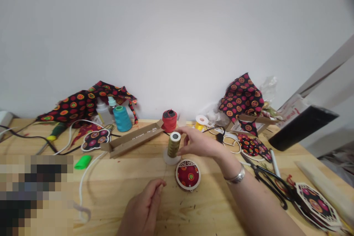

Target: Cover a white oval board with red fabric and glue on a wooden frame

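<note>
Near the middle of the table stands an olive-gold spool of thread (173, 146) with a pale flanged base. My right hand (197, 143) reaches in from the right, thumb and fingers closed against the spool's right side. Closer to me, my left hand (146, 204) is closed in a pinch. A faint thread seems to run from the spool's base down to its fingertips. Just right of that pinch, a round pendant (188, 175) lies flat, with a pale openwork rim and dark red patterned fabric. Neither hand touches it.
Behind the spool are a red thread cone (169, 121) and an open cardboard box (136, 138). A teal thread cone (122, 119) stands left. Black scissors (265, 177) and a patterned octagonal piece (318, 204) lie right. A white cable (83, 180) curves along the left.
</note>
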A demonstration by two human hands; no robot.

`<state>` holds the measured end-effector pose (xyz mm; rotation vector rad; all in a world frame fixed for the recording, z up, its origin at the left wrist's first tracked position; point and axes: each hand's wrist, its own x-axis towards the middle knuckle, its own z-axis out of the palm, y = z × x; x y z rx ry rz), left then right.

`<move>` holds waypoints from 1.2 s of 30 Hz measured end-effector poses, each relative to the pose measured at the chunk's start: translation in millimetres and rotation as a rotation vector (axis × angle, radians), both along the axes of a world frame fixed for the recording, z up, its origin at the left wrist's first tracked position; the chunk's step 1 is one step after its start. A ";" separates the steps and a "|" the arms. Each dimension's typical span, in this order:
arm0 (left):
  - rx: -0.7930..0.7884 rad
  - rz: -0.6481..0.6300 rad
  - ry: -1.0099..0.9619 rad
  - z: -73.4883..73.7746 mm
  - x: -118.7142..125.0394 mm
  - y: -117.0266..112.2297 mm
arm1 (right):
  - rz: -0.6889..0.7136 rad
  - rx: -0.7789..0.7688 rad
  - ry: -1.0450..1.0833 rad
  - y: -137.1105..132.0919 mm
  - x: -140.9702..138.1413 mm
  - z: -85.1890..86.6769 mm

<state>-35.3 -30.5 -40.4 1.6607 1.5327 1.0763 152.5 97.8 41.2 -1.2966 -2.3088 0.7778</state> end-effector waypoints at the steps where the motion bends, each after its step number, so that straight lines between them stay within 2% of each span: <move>1: -0.019 -0.009 -0.007 0.0 -0.4 0.6 | 0.012 -0.005 0.027 -2.5 -4.3 -3.4; 5: -0.144 0.051 -0.160 4.4 -0.7 1.3 | -0.012 0.016 0.074 -2.6 -13.6 -12.5; 8: -0.236 0.119 -0.346 11.2 0.1 1.4 | -0.011 0.013 0.085 3.9 -6.0 -11.8; 10: -0.274 0.154 -0.405 14.3 -0.3 2.9 | -0.002 0.002 0.098 9.9 3.7 -8.5; 15: -0.326 0.148 -0.425 10.6 -4.1 9.4 | 0.023 -0.040 0.109 18.4 20.1 -0.2; 20: -0.363 0.107 -0.439 6.5 -4.2 10.2 | -0.036 0.006 0.081 11.2 10.1 0.0; 27: -0.381 0.082 -0.428 12.2 -2.3 7.8 | -0.091 0.143 -0.038 15.1 6.9 0.1; 34: -0.381 0.078 -0.448 18.9 -1.0 8.5 | -0.016 0.153 -0.115 22.5 18.5 6.0; 36: -0.383 0.071 -0.441 18.5 -1.6 8.1 | -0.042 0.162 -0.133 18.9 26.1 6.7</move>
